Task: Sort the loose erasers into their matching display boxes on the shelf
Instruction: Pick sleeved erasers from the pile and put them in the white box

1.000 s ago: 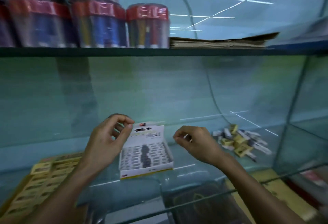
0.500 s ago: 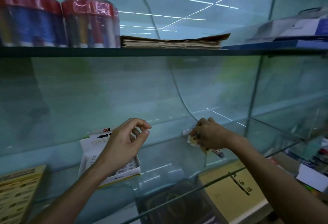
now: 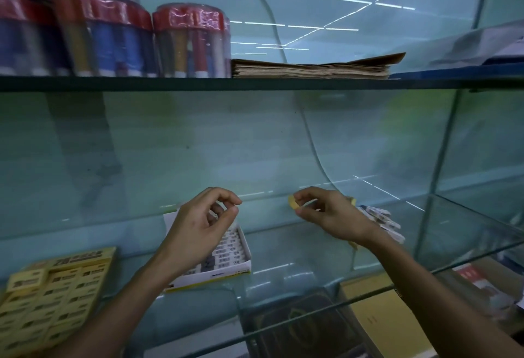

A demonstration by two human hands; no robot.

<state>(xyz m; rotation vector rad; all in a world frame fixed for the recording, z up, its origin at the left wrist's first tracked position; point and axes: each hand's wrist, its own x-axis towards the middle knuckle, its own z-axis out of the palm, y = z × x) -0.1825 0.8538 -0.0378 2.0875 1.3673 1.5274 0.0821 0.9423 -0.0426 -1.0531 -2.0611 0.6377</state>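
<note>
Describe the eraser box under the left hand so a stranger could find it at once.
Find the middle glass shelf beneath the stacked brown paper. Near its centre sits the white display box, partly under the left hand. Unlike the yellow display box further left, it is white-walled and holds grey-and-white erasers.

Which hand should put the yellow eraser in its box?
Probably the right hand: it already pinches the yellow eraser. The left hand holds nothing and hovers over the white box. The yellow box sits far left, so it's a long reach.
</note>
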